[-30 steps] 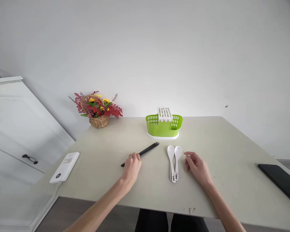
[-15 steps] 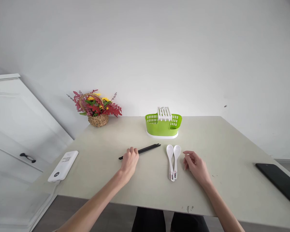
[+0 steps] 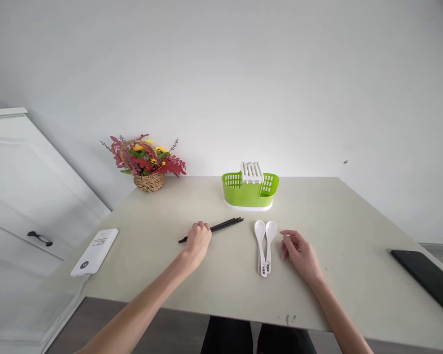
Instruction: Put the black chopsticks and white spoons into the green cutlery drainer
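Note:
My left hand (image 3: 198,242) is closed over a bundle of black chopsticks (image 3: 227,224) lying at a slant on the table; their middle is hidden under my fingers. To the right, white spoons (image 3: 260,248) lie side by side, bowls away from me, with handles overlapping near the table's front; a small print marks the handle ends. My right hand (image 3: 297,251) rests on the tabletop just right of the spoons, fingers loosely bent, holding nothing and not touching them. Behind the chopsticks and spoons stands a green utensil holder (image 3: 247,195) with a white slotted top and white base.
A woven basket of artificial flowers (image 3: 149,182) stands at the back left by the wall. At the left edge lies a white power bank (image 3: 95,251) with a cable, near a white cabinet (image 3: 25,187). A black phone (image 3: 428,280) lies at the right edge of the table (image 3: 221,290).
My left hand and the chopsticks have shifted very slightly left. My right hand and the spoons look unmoved; the camera view has turned a little.

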The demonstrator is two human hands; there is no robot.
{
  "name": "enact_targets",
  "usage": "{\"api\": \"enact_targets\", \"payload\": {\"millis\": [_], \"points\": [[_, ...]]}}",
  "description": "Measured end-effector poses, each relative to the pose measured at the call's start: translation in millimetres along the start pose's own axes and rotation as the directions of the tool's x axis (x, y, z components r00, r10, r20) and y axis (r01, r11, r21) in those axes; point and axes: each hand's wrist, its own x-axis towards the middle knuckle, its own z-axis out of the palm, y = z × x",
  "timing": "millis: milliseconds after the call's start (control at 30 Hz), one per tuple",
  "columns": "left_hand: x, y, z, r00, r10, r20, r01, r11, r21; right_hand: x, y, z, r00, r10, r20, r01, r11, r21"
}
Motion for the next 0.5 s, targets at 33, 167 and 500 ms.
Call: {"api": "enact_targets", "payload": {"millis": [33, 167, 500], "points": [[1, -2, 0.2, 1.0, 0.013, 0.011, -0.013, 1.0, -0.003, 0, 0, 0, 1.0, 0.0, 0.0, 0.0, 1.0, 0.0], [6, -13, 2.7, 0.998, 0.025, 0.051, -0.023, 0.999, -0.034, 0, 0, 0, 1.0, 0.001, -0.002, -0.001, 1.0, -0.003], [-7, -15, 17.7, 0.998, -0.053, 0.017, 0.053, 0.998, -0.036, -2, -4, 1, 1.0, 0.003, -0.009, -0.003, 1.0, -0.006]]}}
